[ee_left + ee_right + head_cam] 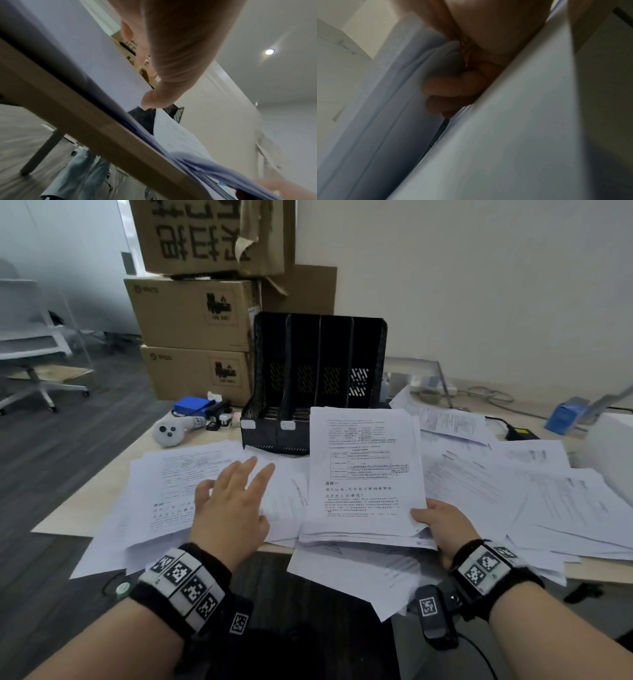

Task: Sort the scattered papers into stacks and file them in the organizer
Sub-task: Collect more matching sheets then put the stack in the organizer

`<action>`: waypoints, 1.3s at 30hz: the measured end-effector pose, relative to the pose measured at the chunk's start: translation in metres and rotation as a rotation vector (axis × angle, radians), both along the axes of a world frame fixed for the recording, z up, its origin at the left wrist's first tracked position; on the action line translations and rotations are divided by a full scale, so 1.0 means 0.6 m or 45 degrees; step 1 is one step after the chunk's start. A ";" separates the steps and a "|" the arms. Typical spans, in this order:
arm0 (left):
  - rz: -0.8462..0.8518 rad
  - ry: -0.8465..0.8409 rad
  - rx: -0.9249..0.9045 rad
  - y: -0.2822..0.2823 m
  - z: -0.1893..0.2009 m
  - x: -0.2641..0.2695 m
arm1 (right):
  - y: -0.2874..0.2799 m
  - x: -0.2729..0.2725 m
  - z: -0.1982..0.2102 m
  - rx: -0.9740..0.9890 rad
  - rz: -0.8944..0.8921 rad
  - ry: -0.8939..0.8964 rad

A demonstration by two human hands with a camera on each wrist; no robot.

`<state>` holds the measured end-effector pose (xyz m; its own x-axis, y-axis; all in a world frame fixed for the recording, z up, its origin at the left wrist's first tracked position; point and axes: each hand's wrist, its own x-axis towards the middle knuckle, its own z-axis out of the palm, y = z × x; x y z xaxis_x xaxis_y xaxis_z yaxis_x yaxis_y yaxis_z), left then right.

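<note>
At the upper left of the frame three cardboard boxes (195, 316) stand stacked, two marked "UN 3481". Below them the pale desk (85, 508) carries one black four-slot organizer (318, 378) at centre and scattered papers (513, 484) all across. My right hand (442, 525) grips one stack (363, 474), fingers clamped on its lower right corner; my left hand (233, 505) lies spread on loose sheets.
</note>
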<state>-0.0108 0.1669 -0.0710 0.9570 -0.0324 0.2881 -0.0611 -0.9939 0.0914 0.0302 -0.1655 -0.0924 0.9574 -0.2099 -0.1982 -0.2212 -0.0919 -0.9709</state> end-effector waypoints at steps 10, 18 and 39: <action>0.214 0.081 -0.527 0.040 0.002 0.024 | 0.002 0.002 -0.003 -0.008 0.008 0.006; -0.351 -0.332 -0.950 -0.080 0.013 0.009 | 0.004 0.000 -0.003 0.012 0.002 0.008; -0.675 0.363 -0.164 -0.289 -0.012 0.044 | -0.003 0.001 0.003 -0.127 0.039 0.017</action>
<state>0.0159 -0.0065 -0.0779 0.8599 -0.5073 0.0563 -0.4998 -0.8146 0.2942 0.0305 -0.1675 -0.0904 0.9610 -0.2002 -0.1910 -0.2300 -0.1946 -0.9535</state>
